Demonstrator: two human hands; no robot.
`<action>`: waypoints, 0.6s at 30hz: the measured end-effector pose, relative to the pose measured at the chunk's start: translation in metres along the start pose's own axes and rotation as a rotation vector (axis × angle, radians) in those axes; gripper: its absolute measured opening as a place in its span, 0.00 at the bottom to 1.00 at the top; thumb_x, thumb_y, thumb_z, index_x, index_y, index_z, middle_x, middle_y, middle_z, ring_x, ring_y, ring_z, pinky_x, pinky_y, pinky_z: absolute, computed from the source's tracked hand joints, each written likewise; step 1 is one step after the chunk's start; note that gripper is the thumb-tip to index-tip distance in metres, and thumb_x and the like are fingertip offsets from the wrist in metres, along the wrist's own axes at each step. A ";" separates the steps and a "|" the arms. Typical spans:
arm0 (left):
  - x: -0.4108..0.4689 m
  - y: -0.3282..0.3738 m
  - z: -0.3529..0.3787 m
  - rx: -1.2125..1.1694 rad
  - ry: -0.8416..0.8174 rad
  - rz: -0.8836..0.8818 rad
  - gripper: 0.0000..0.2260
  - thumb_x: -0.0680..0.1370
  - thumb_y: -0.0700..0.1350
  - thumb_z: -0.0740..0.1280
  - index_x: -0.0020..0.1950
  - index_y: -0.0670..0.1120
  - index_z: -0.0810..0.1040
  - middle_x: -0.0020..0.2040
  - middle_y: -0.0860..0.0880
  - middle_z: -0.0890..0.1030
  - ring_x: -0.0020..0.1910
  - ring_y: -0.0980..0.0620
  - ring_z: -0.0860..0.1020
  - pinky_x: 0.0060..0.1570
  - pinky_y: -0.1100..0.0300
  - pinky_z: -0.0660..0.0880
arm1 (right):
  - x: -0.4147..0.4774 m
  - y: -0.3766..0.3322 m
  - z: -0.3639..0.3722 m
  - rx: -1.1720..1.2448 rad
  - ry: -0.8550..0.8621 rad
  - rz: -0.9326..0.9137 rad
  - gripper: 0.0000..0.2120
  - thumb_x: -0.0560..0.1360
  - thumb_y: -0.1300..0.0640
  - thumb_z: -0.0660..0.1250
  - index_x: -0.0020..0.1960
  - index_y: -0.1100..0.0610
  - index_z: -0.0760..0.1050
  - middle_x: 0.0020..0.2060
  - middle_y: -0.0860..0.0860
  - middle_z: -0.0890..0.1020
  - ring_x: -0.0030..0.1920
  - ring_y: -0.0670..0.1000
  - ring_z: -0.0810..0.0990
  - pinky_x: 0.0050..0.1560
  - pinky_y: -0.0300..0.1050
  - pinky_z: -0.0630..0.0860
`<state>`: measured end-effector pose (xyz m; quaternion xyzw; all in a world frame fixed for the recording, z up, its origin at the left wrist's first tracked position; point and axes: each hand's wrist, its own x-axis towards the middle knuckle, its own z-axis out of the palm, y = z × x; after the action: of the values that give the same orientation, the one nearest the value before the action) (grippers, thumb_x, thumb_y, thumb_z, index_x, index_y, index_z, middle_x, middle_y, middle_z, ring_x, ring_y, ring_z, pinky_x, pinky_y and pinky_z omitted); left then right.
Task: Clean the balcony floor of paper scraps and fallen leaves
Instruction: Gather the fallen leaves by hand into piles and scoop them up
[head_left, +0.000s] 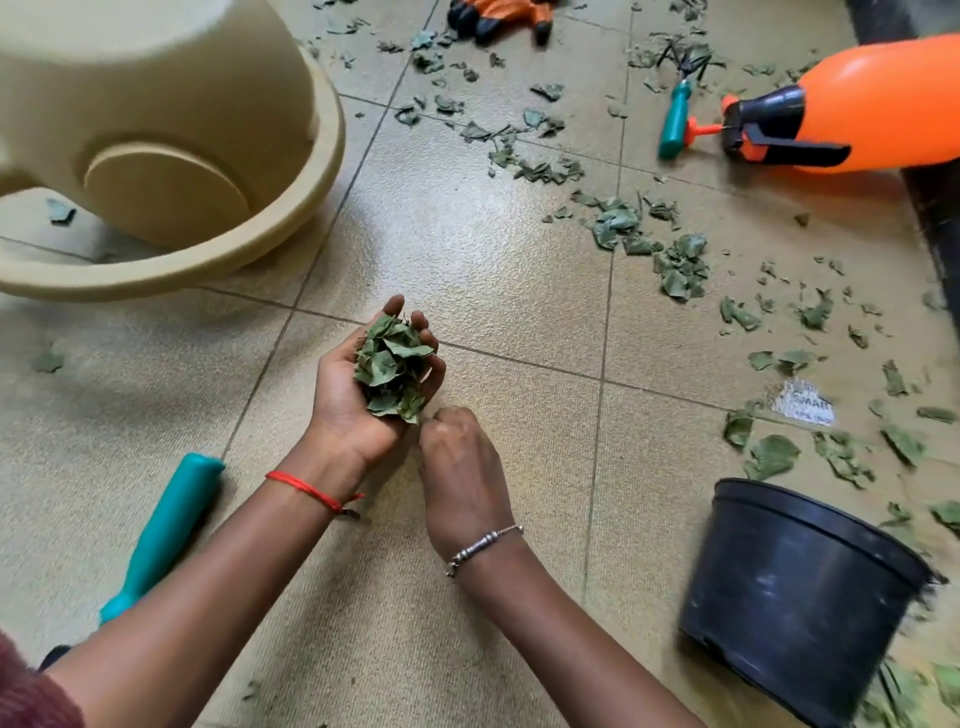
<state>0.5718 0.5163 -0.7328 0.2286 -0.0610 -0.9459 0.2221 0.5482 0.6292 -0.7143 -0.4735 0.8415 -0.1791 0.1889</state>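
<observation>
My left hand (340, 415) is palm up over the tiled floor (467, 249), fingers curled round a heap of green leaf pieces (395, 364). My right hand (462, 467) sits just right of it, knuckles up and fingers curled, its tips at the lower edge of the heap; I cannot see anything between them. More fallen leaves (680, 267) are strewn across the floor to the right and toward the back. A white printed paper scrap (804, 402) lies among them at the right.
A black plastic pot (800, 597) stands at the lower right. A large beige planter (171, 156) lies tipped at the upper left. A teal-handled tool (161, 530) lies by my left forearm. An orange sprayer (857, 104), a small hand rake (675, 117) and orange gloves (498, 15) lie at the back.
</observation>
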 end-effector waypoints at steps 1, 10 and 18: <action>0.000 -0.003 0.003 0.005 0.007 -0.009 0.19 0.53 0.34 0.77 0.41 0.45 0.83 0.39 0.46 0.80 0.33 0.49 0.79 0.34 0.59 0.78 | -0.003 0.006 -0.007 0.070 0.016 0.077 0.10 0.74 0.73 0.62 0.49 0.65 0.78 0.45 0.55 0.78 0.44 0.50 0.77 0.39 0.33 0.74; 0.000 -0.077 0.043 0.161 0.091 -0.167 0.09 0.70 0.41 0.61 0.42 0.46 0.82 0.35 0.46 0.81 0.33 0.50 0.80 0.36 0.61 0.79 | -0.023 0.030 -0.089 0.448 0.710 0.208 0.10 0.62 0.71 0.72 0.36 0.58 0.83 0.34 0.49 0.84 0.34 0.45 0.80 0.39 0.36 0.77; 0.006 -0.127 0.073 0.244 0.059 -0.312 0.16 0.76 0.43 0.56 0.38 0.43 0.82 0.33 0.47 0.82 0.31 0.52 0.81 0.33 0.63 0.78 | -0.047 0.050 -0.123 0.396 0.810 0.264 0.12 0.70 0.70 0.68 0.46 0.55 0.82 0.41 0.47 0.84 0.43 0.45 0.81 0.46 0.33 0.76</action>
<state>0.4841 0.6279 -0.6982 0.2882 -0.1323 -0.9473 0.0453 0.4743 0.7095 -0.6253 -0.2091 0.8502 -0.4809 -0.0469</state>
